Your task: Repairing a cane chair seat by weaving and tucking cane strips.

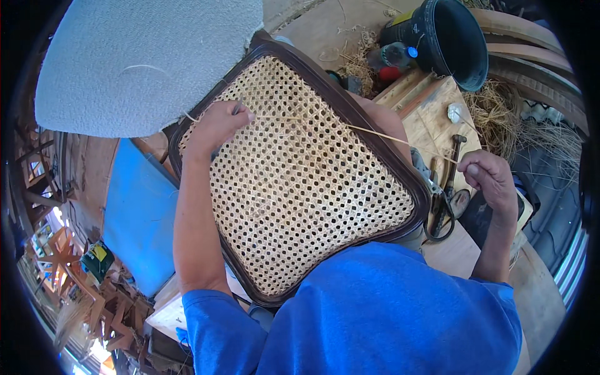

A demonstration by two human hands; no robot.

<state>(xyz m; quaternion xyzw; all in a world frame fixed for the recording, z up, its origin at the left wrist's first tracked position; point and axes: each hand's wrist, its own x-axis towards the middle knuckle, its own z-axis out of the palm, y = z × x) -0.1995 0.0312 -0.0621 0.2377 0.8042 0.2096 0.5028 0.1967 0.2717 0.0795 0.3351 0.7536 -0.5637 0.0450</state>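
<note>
Over your lap, as the head view shows, the cane panel (pixel 300 187) lies cornerwise in its dark frame (pixel 422 201). Your left hand (pixel 219 128) is at the panel's upper left, its grip pinching the pale strand (pixel 375 132); something dark at those fingertips is too small to name. Your right hand (pixel 489 175) is out past the frame's right side, its grip pressed together on the strand farther along. You cannot tell from this angle whether the strand passes through the weave midway.

It looks taut, so a hard tug could fray or snap it, likeliest where it crosses the frame. A loose left pinch could let it slip, and a sideways pull could shift the frame on your legs. Slack might snag on the hammer (pixel 458 149) or the black loop handle (pixel 452 219).

To your right, the wooden tabletop (pixel 440 94) carries the hammer; beyond stand a bucket (pixel 462 50) and straw (pixel 500 119). Leftward are a grey cushion (pixel 150 69), a blue sheet (pixel 137 212) and a wooden star (pixel 62 255).
</note>
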